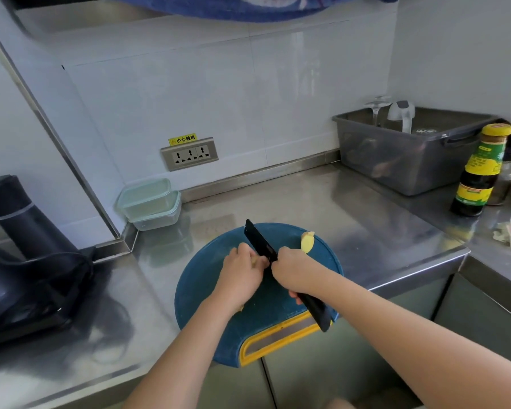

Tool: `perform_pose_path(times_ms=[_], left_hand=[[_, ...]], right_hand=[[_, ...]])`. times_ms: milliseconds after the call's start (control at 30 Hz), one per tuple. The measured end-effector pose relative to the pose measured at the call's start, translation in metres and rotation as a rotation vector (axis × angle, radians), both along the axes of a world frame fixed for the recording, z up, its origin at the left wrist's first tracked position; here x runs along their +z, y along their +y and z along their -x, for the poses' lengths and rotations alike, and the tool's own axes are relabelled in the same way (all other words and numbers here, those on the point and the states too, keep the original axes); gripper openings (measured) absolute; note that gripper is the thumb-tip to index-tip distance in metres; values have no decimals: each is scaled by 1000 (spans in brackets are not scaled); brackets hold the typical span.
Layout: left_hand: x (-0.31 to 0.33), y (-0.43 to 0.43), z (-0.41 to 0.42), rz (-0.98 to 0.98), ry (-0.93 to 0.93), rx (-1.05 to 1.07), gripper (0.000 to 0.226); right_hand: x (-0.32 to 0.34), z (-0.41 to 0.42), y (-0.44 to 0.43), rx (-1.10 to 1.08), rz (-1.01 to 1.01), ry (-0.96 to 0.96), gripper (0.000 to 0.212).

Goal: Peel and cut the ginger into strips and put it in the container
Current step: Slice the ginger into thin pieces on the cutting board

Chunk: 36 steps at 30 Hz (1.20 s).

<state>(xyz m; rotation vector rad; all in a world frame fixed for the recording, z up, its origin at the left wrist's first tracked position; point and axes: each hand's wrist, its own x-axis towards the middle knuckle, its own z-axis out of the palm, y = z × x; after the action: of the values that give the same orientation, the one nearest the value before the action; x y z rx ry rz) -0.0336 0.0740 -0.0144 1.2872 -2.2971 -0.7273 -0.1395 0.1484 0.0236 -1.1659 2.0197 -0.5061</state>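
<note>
Evidently slicing is in hand: a ginger piece (255, 261) lies on the blue cutting board (207, 278), mostly hidden under the left hand (242, 273), whose curled fingers pin it. The right hand (292, 273) grips the black knife (261, 242), blade just beside them. A second ginger chunk (307, 242) waits near the board's far edge, and the next cut likely needs the knuckles kept clear, with the container (149, 203) well apart by the wall.
</note>
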Motion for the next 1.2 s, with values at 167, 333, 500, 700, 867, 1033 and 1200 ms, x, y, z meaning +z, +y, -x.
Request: perform_pose_path(times_ms=[167,333,500,700,867,1033,1200], left_hand=[[-2,3,3,42,28,13,19],[0,8,1,78,11,-6,17],[2,10,1,65,9,18,18],[3,11,2,45,-13,32,18],[3,11,1,30,-7,32,19],[3,11,0,-44,58,55,19],[2,10,0,-59,69,69,20]], right_hand=[[-1,8,13,-40,-2,-48,23],[5,10,21,-51,58,-25,19],[5,6,23,4,94,39,17],[7,8,26,16,95,54,17],[11,10,28,14,95,3,15],[14,13,27,33,99,-17,17],[12,13,26,41,75,-19,18]])
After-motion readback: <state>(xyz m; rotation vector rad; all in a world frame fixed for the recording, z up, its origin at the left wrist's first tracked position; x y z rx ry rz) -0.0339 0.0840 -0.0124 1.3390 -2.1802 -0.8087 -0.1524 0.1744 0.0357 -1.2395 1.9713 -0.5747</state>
